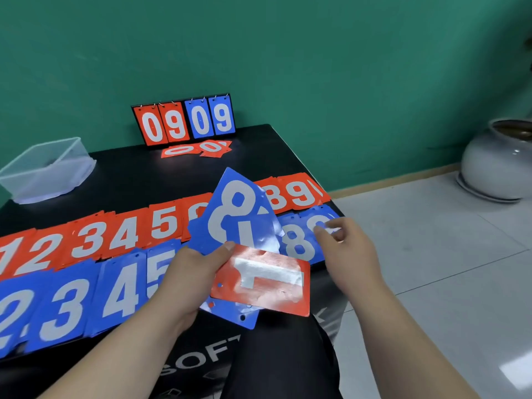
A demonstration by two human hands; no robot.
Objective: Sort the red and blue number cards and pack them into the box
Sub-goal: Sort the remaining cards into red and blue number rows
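My left hand (192, 272) grips a fanned bunch of cards above the table's front edge: blue cards (230, 208) showing an 8 and a 1, with a red card (267, 280) lying sideways on top. My right hand (342, 249) hovers over the blue 8 and 9 cards (302, 240) at the right end of the rows, its fingertips pinching the edge of a blue card there. A row of red number cards (115, 237) lies across the black table (129, 174), and a row of blue number cards (69, 306) lies in front of it. A clear plastic box (49, 168) stands at the back left.
A flip scoreboard (184, 119) reading 09 09 stands against the green wall, with loose red 0 cards (198, 148) in front of it. A grey ceramic pot (498, 159) sits on the tiled floor to the right. My dark-clothed leg (282, 364) is below the table edge.
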